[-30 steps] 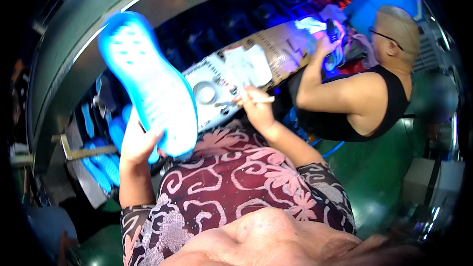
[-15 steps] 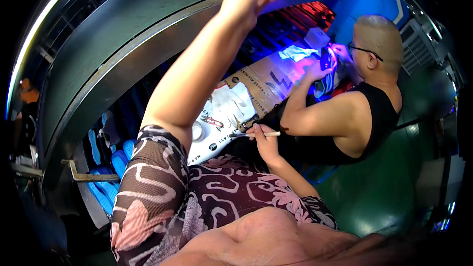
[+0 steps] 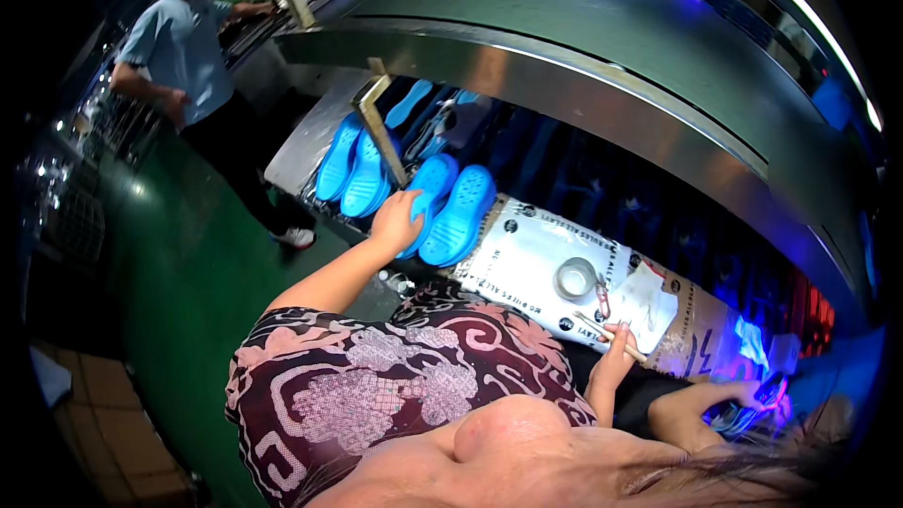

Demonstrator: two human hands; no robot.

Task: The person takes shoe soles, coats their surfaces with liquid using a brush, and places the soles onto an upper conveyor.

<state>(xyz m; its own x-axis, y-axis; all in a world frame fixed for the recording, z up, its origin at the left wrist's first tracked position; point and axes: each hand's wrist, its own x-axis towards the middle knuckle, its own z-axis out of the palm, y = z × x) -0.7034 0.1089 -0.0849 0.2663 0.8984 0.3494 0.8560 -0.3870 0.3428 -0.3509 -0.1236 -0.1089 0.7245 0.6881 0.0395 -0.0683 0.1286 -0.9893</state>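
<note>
Resting on a blue shoe sole (image 3: 428,198), the left hand (image 3: 395,221) lies open; the right hand (image 3: 616,350) pinches a thin stick (image 3: 611,337) over the tabletop (image 3: 527,254)

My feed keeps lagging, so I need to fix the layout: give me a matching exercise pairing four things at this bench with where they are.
Things:
1. left hand
2. right hand
3. tape roll
4. person in a light blue shirt

Places:
A. on the white printed sheet
B. standing on the green floor, far left
C. on a blue shoe sole
D. holding a thin stick

Pairs: 1-C, 2-D, 3-A, 4-B
</note>
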